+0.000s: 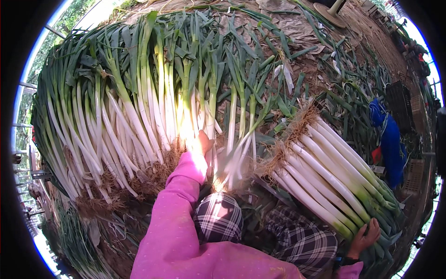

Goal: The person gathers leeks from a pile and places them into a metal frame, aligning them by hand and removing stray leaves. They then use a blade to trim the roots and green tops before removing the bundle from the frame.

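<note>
A thick row of large green onions (104, 107), with long white stalks, dark green leaves and brown roots, lies on the left and in the middle. My left hand (203, 142) is closed round stalks at the row's right end, its fingers partly hidden and washed out by glare. Beside it, a few loose green onions (235, 160) look blurred near my knee. On the right, a neat bundle of green onions (325, 169) lies slantwise, roots toward the middle. My right hand (366, 237) grips its green end at the lower edge.
My knees in plaid trousers (219, 216) are close below the stalks. Loose leaf scraps (344, 107) cover the ground at the back right. A blue cloth or bag (392, 149) and dark crates (399, 104) stand at the far right. More greens (76, 242) lie at the lower left.
</note>
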{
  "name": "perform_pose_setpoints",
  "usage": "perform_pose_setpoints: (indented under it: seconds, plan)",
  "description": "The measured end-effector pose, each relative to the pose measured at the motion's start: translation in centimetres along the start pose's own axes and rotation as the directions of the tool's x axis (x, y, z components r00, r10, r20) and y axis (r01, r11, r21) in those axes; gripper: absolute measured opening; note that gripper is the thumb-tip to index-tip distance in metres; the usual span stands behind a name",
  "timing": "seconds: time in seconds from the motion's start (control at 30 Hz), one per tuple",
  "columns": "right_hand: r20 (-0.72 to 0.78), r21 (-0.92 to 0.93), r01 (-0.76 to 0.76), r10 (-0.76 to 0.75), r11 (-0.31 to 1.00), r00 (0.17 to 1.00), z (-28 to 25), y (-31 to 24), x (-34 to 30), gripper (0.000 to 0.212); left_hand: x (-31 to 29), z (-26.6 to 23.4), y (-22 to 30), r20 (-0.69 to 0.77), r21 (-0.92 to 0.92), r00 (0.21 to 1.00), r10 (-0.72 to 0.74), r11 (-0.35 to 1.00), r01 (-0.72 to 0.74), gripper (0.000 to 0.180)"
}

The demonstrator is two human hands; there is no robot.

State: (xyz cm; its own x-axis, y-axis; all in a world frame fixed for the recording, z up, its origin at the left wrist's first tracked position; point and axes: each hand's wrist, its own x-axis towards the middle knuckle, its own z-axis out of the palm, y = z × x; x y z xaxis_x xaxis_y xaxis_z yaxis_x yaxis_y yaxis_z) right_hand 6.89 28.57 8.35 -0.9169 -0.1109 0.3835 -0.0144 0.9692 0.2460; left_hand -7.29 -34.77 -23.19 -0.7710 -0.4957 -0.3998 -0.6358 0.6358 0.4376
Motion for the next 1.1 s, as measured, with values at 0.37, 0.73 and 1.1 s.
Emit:
perform_pose_setpoints:
  seconds: [0.37, 0.73, 1.1]
  plan:
    - [-0.032, 0.015, -0.030, 0.030, 0.999, 0.999, -0.3, 0.8, -0.6, 0.027, -1.4, -0.1, 0.5, 0.490, -0.367, 0.865, 0.109, 0.926, 0.091, 0.050]
    - [-0.090, 0.095, -0.051, 0.060, 0.994, 0.994, -0.1, -1.3, 0.4, 0.028, 3.2, -5.4, 3.8, -0.223, 0.006, 0.974, 0.040, 0.999, -0.040, 0.039]
    - [-0.255, 0.200, -0.094, 0.144, 0.975, 0.956, -0.8, -0.7, 0.9, 0.027, -18.7, -45.0, 27.3, -0.033, 0.597, 0.896, 0.442, 0.728, -0.337, 0.045]
